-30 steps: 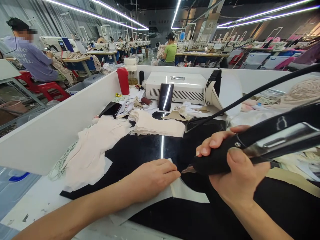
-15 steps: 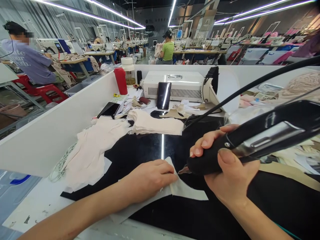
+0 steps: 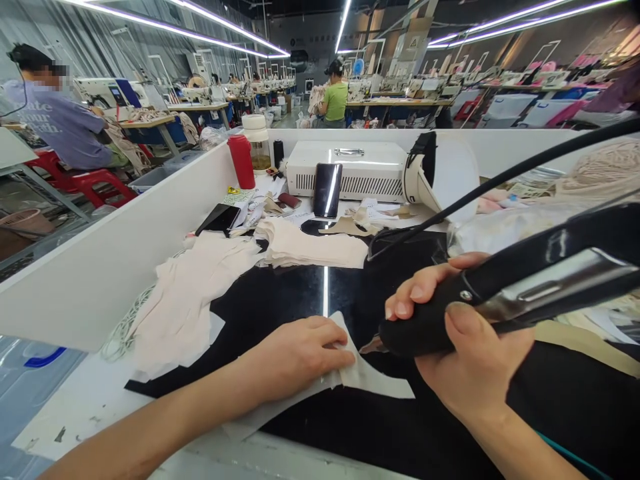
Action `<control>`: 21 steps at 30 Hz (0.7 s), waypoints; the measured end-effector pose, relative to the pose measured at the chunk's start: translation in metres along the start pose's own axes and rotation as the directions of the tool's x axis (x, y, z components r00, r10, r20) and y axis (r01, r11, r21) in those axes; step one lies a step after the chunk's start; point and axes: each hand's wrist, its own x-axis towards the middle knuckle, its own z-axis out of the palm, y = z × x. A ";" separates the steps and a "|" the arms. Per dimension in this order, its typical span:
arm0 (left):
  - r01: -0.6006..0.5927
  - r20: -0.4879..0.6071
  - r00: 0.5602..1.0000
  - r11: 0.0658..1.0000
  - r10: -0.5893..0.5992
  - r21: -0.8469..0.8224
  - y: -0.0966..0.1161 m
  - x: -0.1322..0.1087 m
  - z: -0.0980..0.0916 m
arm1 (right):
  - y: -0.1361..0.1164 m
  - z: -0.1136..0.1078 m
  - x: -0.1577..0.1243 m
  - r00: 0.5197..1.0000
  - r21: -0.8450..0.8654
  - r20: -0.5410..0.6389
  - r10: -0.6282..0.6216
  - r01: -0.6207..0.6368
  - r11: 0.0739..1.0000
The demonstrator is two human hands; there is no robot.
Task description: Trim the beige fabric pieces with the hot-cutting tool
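My left hand (image 3: 300, 353) rests with curled fingers on a pale fabric piece (image 3: 383, 381), holding it down near a seam or fold. The piece has a curved edge and a narrow end pointing right, and the hand covers much of it. My right hand (image 3: 475, 360) is wrapped around a thick black corded hand tool (image 3: 430, 323) with a long silver lever. The tool's small metal tip (image 3: 374, 343) points left, just right of the fabric. Whether tip and fabric touch, I cannot tell.
Pale fabric pieces lie heaped (image 3: 193, 293) at left and stacked (image 3: 315, 247) behind my hands. A phone (image 3: 327, 190) leans on a white vented box (image 3: 370, 160). A red bottle (image 3: 241, 162) stands nearby. The black cable (image 3: 500, 173) arches across the right side. Low white walls (image 3: 100, 267) edge the table.
My right hand and the tool have shifted slightly right, with the tip a little farther from the fabric. My left hand stays almost in place on the fabric.
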 end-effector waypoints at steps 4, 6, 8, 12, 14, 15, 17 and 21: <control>0.010 -0.012 1.000 1.000 -0.010 -0.003 0.000 0.000 0.001 | 0.000 0.000 -0.004 1.000 -0.001 0.002 0.000 0.000 1.000; 0.019 -0.003 1.000 1.000 -0.019 -0.005 -0.001 -0.001 0.001 | 0.000 0.000 -0.003 1.000 -0.025 -0.001 0.009 -0.009 1.000; 0.011 0.012 1.000 1.000 -0.011 -0.007 -0.003 -0.001 0.000 | -0.002 0.001 -0.002 1.000 -0.042 -0.004 0.023 -0.023 0.999; -0.029 0.001 1.000 1.000 0.029 0.008 -0.002 0.001 -0.007 | -0.014 -0.004 -0.002 0.999 -0.024 -0.043 0.007 -0.008 1.000; -0.019 -0.024 1.000 1.000 0.019 0.002 0.004 0.004 -0.011 | -0.022 -0.009 -0.005 0.998 -0.038 -0.058 -0.010 0.007 0.999; -0.006 -0.035 0.999 1.000 0.006 -0.009 0.009 0.007 -0.013 | -0.026 -0.012 -0.007 0.998 -0.051 -0.062 -0.012 0.009 0.999; 0.028 -0.042 0.999 0.999 -0.030 -0.043 0.019 0.012 -0.014 | -0.033 -0.017 -0.013 0.998 -0.082 -0.064 -0.003 -0.003 0.997; 0.124 -0.017 0.992 0.988 -0.126 -0.096 0.036 0.020 -0.004 | -0.039 -0.025 -0.024 0.998 -0.145 -0.056 0.001 -0.009 0.989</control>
